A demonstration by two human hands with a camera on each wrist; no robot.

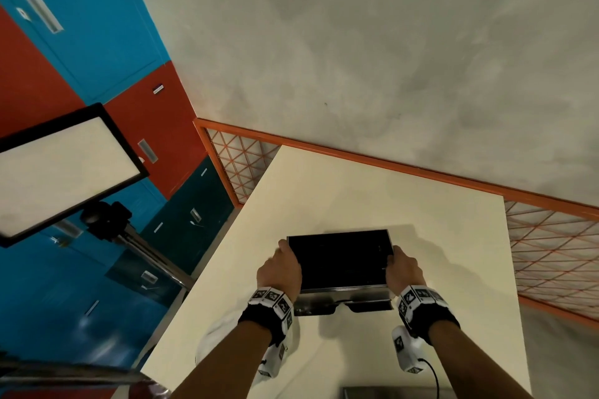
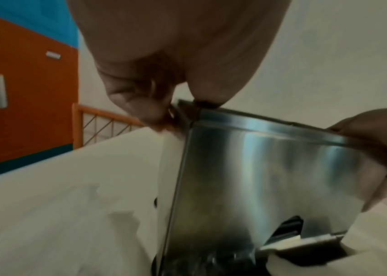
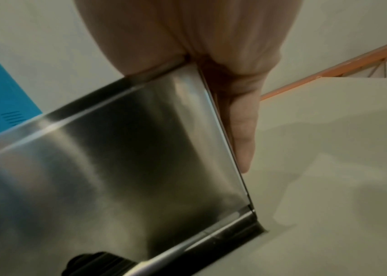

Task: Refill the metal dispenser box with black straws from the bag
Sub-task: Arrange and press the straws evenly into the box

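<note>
The metal dispenser box [image 1: 340, 266] stands on the white table [image 1: 356, 188] in front of me, its top face black. My left hand [image 1: 283, 264] grips its upper left edge, the thumb on the rim and the fingers [image 2: 150, 112] at the corner. My right hand [image 1: 400, 267] grips the upper right edge, with fingers [image 3: 242, 130] lying down the side wall. The brushed steel front [image 2: 258, 177] [image 3: 93, 168] has a low cut-out with a small tray [image 2: 305, 242]. A pale plastic bag [image 2: 58, 224] lies left of the box, under my left forearm [image 1: 217, 337]. No loose straws show.
A grey metal piece [image 1: 389, 393] lies at the table's near edge. An orange mesh railing [image 1: 405, 168] runs behind and right of the table. A light panel on a stand [image 1: 64, 168] and red and blue lockers [image 1: 81, 42] are on the left.
</note>
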